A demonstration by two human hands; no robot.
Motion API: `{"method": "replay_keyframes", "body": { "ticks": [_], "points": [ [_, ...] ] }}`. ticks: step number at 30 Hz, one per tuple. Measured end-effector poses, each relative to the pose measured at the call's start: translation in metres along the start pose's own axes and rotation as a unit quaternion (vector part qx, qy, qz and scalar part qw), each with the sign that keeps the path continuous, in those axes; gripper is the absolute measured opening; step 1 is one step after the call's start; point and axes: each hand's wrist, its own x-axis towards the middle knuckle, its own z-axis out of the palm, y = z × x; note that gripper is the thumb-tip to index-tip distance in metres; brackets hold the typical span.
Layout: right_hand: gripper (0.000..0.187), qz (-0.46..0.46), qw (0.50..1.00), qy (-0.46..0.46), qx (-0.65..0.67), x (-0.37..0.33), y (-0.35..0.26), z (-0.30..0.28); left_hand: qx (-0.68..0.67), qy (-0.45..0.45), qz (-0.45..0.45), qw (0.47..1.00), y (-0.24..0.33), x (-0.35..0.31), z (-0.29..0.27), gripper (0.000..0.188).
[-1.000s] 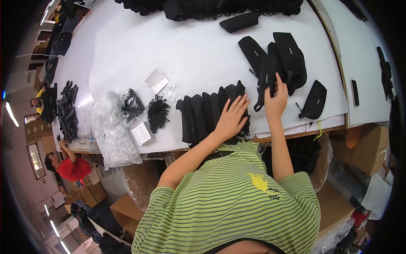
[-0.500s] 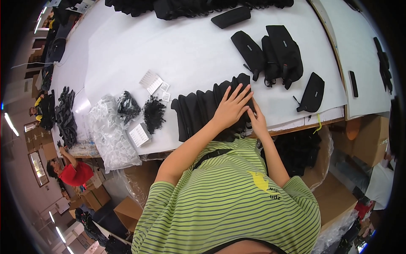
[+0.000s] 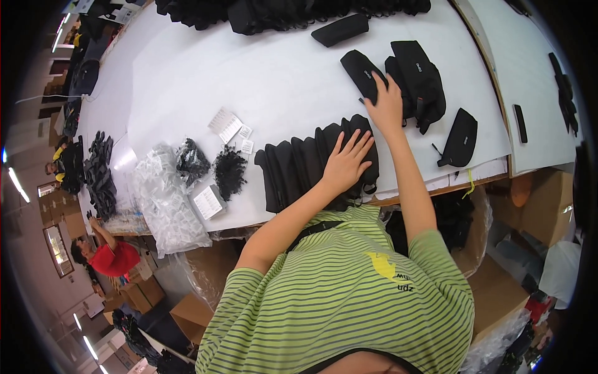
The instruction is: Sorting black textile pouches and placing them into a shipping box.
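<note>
My left hand [image 3: 349, 161] lies with its fingers spread on the right end of a tight row of black fabric pouches [image 3: 289, 171] standing side by side at the table's near edge. My right hand [image 3: 386, 109] reaches farther out, fingers apart, touching the right side of a black pouch [image 3: 361, 67] that lies flat. Just right of that hand is a small pile of black pouches [image 3: 420, 75] with loops at their near ends. A single black pouch [image 3: 461, 138] with a zip pull lies farther right.
A clear bag of white pieces [image 3: 163, 193], a bag of black bits [image 3: 192, 159], a loose black heap [image 3: 229, 172] and white labels [image 3: 224, 124] lie left. Black pouches [image 3: 268, 15] line the far edge. A person in red [image 3: 115, 258] works at far left.
My right hand has left the right end of the row and moved forward to the flat pouch. My left hand stays on the row.
</note>
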Motion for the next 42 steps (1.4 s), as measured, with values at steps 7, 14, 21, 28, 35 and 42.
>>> {"method": "replay_keyframes", "body": {
  "ticks": [7,14,21,28,35,42],
  "points": [
    [0.094,0.084,0.979,-0.179,-0.049,0.023,0.010,0.025,-0.027,-0.021,-0.013,0.999,0.003,-0.001,-0.011,0.057],
    [0.063,0.119,0.907,-0.117,0.387,-0.072,0.038,-0.038,-0.115,0.060,-0.123,0.984,-0.009,-0.030,-0.061,0.057],
    [0.050,0.278,0.809,-0.203,0.476,-0.157,0.021,-0.048,-0.259,0.163,-0.512,0.803,-0.094,-0.157,-0.067,0.084],
    [0.073,0.203,0.933,-0.212,0.210,-0.135,-0.015,-0.052,-0.407,0.074,-0.532,0.739,-0.097,-0.168,-0.055,0.096],
    [0.069,0.282,0.864,-0.243,0.339,-0.151,-0.016,-0.059,-0.442,0.090,-0.536,0.713,-0.094,-0.162,-0.049,0.084],
    [0.064,0.398,0.753,-0.281,0.442,-0.140,-0.037,-0.060,-0.484,0.073,-0.495,0.718,-0.070,-0.133,-0.049,0.079]
  ]
}}
